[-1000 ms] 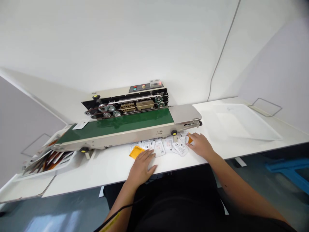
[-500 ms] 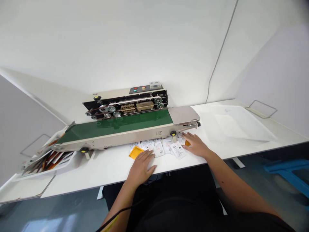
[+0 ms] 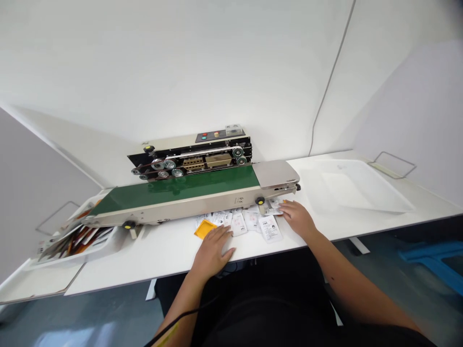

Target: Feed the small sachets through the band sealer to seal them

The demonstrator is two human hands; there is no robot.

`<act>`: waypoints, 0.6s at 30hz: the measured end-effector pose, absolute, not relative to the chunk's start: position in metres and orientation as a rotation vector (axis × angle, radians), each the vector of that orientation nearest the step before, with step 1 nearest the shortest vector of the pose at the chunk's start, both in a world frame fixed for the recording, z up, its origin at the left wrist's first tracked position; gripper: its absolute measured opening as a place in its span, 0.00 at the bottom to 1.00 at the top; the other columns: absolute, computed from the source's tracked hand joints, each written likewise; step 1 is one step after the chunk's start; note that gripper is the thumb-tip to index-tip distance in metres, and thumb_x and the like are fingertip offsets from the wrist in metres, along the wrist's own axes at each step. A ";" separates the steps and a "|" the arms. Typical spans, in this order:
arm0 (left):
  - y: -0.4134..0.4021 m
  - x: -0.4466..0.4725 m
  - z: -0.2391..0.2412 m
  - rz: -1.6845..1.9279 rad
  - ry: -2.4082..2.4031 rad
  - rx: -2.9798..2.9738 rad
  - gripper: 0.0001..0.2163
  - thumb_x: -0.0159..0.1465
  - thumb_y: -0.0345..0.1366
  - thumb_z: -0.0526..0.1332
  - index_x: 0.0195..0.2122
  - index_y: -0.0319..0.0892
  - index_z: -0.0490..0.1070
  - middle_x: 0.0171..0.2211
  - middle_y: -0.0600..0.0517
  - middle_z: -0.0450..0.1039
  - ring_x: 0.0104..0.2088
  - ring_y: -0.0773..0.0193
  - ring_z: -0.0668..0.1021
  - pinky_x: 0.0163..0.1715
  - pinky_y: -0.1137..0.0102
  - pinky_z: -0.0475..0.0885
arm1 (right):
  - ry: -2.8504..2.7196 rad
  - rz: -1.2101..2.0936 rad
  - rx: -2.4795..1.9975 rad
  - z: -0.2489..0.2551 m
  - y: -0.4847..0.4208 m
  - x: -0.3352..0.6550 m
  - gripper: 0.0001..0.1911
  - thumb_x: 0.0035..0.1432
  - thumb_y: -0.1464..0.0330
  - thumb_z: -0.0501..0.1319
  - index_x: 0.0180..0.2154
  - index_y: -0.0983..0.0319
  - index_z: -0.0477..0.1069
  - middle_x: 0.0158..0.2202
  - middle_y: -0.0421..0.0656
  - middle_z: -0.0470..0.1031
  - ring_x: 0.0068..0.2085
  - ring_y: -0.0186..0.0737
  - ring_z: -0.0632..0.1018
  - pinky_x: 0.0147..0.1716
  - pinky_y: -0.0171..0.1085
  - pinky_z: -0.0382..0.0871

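Note:
Several small white printed sachets lie in a loose pile at the front edge of the sealing machine's conveyor. An orange-yellow sachet is at the pile's left end. My left hand rests over the pile's near left side, fingers stretched out, thumb apart, gripping nothing. At the right end, my right hand has its fingers closed on the edge of a white sachet; its thumb is partly hidden. Another white sachet lies flat just left of that hand.
A band sealer with a green belt and metal end plate stands behind the pile. A white bin of mixed packets is at left. On the right lies a shallow white tray. A blue stool stands beyond the table's edge.
My right hand has drawn its spread fingers together on a sachet at the right end. A nearby white sachet has shifted slightly right and down. My left hand stays in place.

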State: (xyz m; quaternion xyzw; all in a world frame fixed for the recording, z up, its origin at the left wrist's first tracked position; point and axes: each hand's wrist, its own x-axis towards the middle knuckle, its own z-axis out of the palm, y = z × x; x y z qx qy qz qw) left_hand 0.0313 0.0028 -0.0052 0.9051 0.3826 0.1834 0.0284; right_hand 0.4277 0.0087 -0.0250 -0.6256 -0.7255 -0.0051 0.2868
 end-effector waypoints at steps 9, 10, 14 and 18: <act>0.002 0.034 -0.003 0.573 1.179 2.790 0.23 0.69 0.44 0.63 0.64 0.47 0.70 0.67 0.45 0.69 0.66 0.45 0.71 0.66 0.44 0.67 | -1.673 0.003 -1.506 -0.008 -0.013 0.426 0.19 0.71 0.63 0.51 0.45 0.55 0.81 0.47 0.48 0.83 0.52 0.51 0.80 0.59 0.54 0.73; 0.001 0.033 -0.003 0.573 1.182 2.787 0.23 0.69 0.44 0.63 0.64 0.47 0.70 0.67 0.45 0.69 0.66 0.45 0.71 0.66 0.44 0.67 | -1.619 0.016 -1.510 -0.006 -0.015 0.427 0.19 0.71 0.61 0.51 0.44 0.56 0.81 0.47 0.48 0.82 0.52 0.52 0.80 0.58 0.54 0.74; 0.001 0.032 -0.004 0.571 1.180 2.767 0.23 0.69 0.45 0.63 0.64 0.47 0.70 0.67 0.45 0.69 0.67 0.46 0.70 0.67 0.45 0.66 | -1.255 0.156 -1.493 0.001 -0.018 0.423 0.16 0.68 0.54 0.58 0.45 0.57 0.78 0.45 0.49 0.81 0.46 0.51 0.80 0.49 0.52 0.78; 0.002 0.032 -0.004 0.593 1.157 2.722 0.25 0.69 0.45 0.63 0.66 0.47 0.68 0.67 0.45 0.69 0.67 0.46 0.70 0.67 0.46 0.67 | -0.979 0.502 -1.281 0.008 -0.014 0.398 0.21 0.63 0.56 0.64 0.55 0.57 0.74 0.43 0.45 0.77 0.34 0.40 0.79 0.32 0.41 0.78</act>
